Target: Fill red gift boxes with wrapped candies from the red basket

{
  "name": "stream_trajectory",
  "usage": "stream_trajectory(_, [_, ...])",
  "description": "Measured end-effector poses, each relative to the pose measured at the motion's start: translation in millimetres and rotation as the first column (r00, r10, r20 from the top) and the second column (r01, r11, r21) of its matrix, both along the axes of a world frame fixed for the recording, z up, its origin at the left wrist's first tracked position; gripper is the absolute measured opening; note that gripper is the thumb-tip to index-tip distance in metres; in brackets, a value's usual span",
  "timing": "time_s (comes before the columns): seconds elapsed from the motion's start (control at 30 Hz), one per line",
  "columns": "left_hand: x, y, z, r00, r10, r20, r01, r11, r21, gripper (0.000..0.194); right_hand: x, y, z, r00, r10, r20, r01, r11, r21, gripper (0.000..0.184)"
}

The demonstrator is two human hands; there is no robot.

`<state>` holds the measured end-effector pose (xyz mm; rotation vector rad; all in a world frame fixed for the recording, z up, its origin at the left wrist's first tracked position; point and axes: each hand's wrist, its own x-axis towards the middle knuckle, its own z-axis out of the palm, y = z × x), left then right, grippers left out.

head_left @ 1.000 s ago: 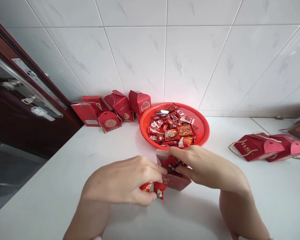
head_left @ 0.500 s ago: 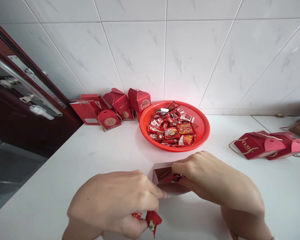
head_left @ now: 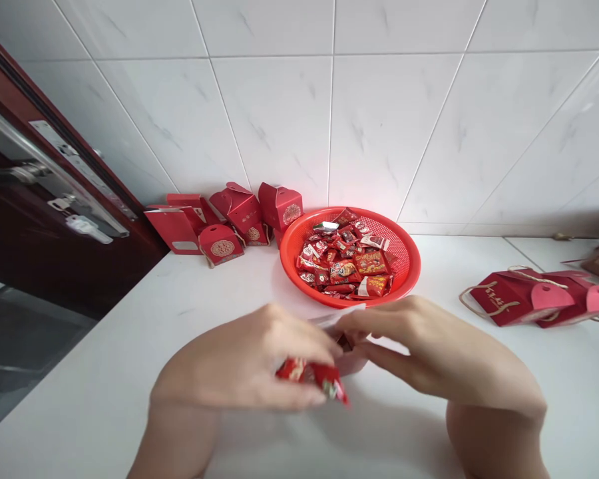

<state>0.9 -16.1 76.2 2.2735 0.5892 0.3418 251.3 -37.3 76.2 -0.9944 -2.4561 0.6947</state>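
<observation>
My left hand (head_left: 249, 369) is curled around red-wrapped candies (head_left: 332, 382), whose ends stick out between thumb and fingers. It is slightly blurred. Just beyond them, a small paper gift box (head_left: 354, 364) with a pale inside is mostly covered by both hands. My right hand (head_left: 404, 339) grips the box at its open top on the right, thumb and fingers at the rim. The fingertips and what lies inside the box are largely hidden. Behind the hands, a red plastic basket (head_left: 412, 276) holds many wrapped sweets (head_left: 344, 269).
Several red gift boxes (head_left: 222, 246) stand against the tiled wall at the back left. Two closed red boxes with cord handles (head_left: 516, 296) lie at the right. A dark door with a handle and keys (head_left: 87, 226) borders the white table (head_left: 180, 332) on the left.
My left hand has moved up and right toward the box, still holding the candies. My right hand has drawn its fingers up from inside the box to the rim. The camera view has tilted slightly up.
</observation>
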Motion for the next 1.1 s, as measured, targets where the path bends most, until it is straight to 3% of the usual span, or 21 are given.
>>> stream_trajectory(0.1, [5.4, 12.7, 5.7, 0.930, 0.345, 0.124, -0.339, 0.938, -0.064, 0.021, 4.6, 4.0, 6.0, 0.969, -0.146, -0.199, 0.140, 0.989, -0.048, 0.019])
stream_trajectory(0.17, [9.1, 18.3, 5.1, 0.875, 0.453, 0.173, -0.440, 0.891, -0.110, 0.026, 4.8, 7.6, 5.3, 0.926, -0.220, -0.308, 0.210, 0.975, -0.068, 0.021])
stream_trajectory(0.37, [18.1, 18.6, -2.2, 0.857, 0.459, 0.236, -0.423, 0.887, -0.188, 0.022, -4.7, 14.3, -1.5, 0.884, -0.185, -0.429, 0.142, 0.981, -0.131, 0.023])
stream_trajectory(0.53, [12.4, 11.4, 3.4, 0.876, 0.451, 0.172, -0.418, 0.887, -0.197, 0.035, -1.5, 8.8, 4.6, 0.891, -0.105, -0.441, 0.076, 0.994, -0.084, 0.015])
stream_trajectory(0.6, [6.3, 10.0, 7.7, 0.909, 0.410, 0.075, -0.395, 0.905, -0.155, 0.030, 4.1, 6.7, 8.0, 0.910, -0.083, -0.406, 0.066, 0.996, -0.055, 0.014])
stream_trajectory(0.67, [0.9, 9.1, 10.4, 0.953, 0.297, -0.051, -0.301, 0.948, -0.100, 0.022, 8.8, 6.4, 9.4, 0.936, -0.048, -0.349, 0.042, 0.999, -0.024, 0.014])
stream_trajectory(0.73, [-1.5, 7.7, 10.1, 0.976, 0.166, -0.143, -0.174, 0.984, -0.046, 0.029, 10.3, 8.1, 8.2, 0.964, 0.014, -0.264, -0.014, 1.000, 0.003, 0.015])
stream_trajectory(0.8, [-0.1, 5.6, 6.8, 0.975, 0.118, -0.189, -0.119, 0.993, 0.008, 0.037, 8.0, 11.1, 4.4, 0.985, 0.073, -0.156, -0.069, 0.997, 0.031, 0.019])
stream_trajectory(0.9, [6.7, 2.2, -0.3, 0.929, 0.248, -0.275, -0.231, 0.968, 0.094, 0.044, 0.4, 16.2, -3.2, 0.997, 0.072, 0.006, -0.072, 0.995, 0.070, 0.026])
stream_trajectory(1.0, [14.3, 0.3, -5.1, 0.823, 0.386, -0.417, -0.343, 0.923, 0.176, 0.049, -6.3, 18.9, -8.6, 0.990, 0.033, 0.135, -0.046, 0.994, 0.097, 0.027])
stream_trajectory(1.1, [18.9, -2.5, -6.5, 0.761, 0.382, -0.525, -0.335, 0.924, 0.185, 0.046, -8.2, 16.9, -9.8, 0.969, 0.016, 0.247, -0.035, 0.997, 0.075, 0.022])
